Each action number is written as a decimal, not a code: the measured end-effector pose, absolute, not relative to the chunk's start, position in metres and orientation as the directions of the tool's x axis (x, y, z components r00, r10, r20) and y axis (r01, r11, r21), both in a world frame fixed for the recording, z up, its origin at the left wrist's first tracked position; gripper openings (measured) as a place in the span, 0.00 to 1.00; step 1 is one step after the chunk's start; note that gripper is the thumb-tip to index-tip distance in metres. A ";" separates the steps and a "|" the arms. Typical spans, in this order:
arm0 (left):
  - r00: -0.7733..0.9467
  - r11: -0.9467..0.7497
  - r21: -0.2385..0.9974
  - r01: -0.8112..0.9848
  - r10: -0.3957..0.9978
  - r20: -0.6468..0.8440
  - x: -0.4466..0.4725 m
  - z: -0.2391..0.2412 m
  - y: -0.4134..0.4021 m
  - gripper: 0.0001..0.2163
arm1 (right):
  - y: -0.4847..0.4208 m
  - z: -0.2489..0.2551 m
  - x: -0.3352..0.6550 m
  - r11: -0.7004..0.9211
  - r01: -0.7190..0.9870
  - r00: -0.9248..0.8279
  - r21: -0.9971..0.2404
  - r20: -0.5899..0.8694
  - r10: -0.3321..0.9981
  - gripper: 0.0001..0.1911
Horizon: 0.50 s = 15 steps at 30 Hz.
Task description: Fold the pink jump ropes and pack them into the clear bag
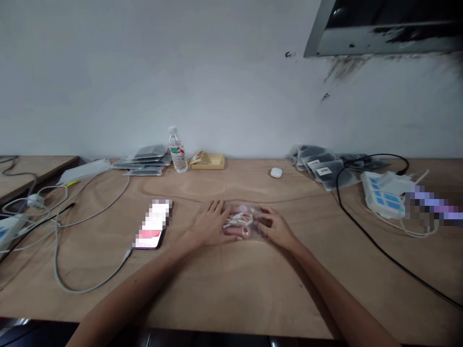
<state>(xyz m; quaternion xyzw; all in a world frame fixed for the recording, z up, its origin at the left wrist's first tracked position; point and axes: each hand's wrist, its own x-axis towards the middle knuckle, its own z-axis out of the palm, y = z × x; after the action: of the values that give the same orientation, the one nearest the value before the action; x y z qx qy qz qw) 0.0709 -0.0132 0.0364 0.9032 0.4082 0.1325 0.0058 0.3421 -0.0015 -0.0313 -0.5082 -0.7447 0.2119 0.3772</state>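
A small clear plastic bag [241, 218] with pink and white pieces inside lies on the wooden table [231, 284] in the middle. My left hand [210, 224] lies flat with fingers stretched out, touching the bag's left edge. My right hand [275, 226] rests on the bag's right side, its fingers curled onto the plastic. Both forearms reach in from the near edge.
A phone [154, 224] on a cable lies left of my hands. Along the back stand a water bottle [177, 150], a stack of grey pouches [146, 160], a tan box [209, 161], a white earbud case [276, 172] and more pouches [321, 168]. A power strip [383, 195] and black cable [365, 236] lie right.
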 end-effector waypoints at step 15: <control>0.620 -0.655 0.147 0.741 0.752 0.224 0.071 0.038 -0.014 0.39 | -0.005 -0.027 0.336 0.427 0.641 -0.227 -0.638 0.375 0.899 0.10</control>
<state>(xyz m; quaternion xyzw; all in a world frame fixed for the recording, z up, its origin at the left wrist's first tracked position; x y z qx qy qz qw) 0.0707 -0.0142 0.0380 0.8998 0.4149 0.1336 0.0199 0.3363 -0.0050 -0.0270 -0.5048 -0.7627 0.1776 0.3632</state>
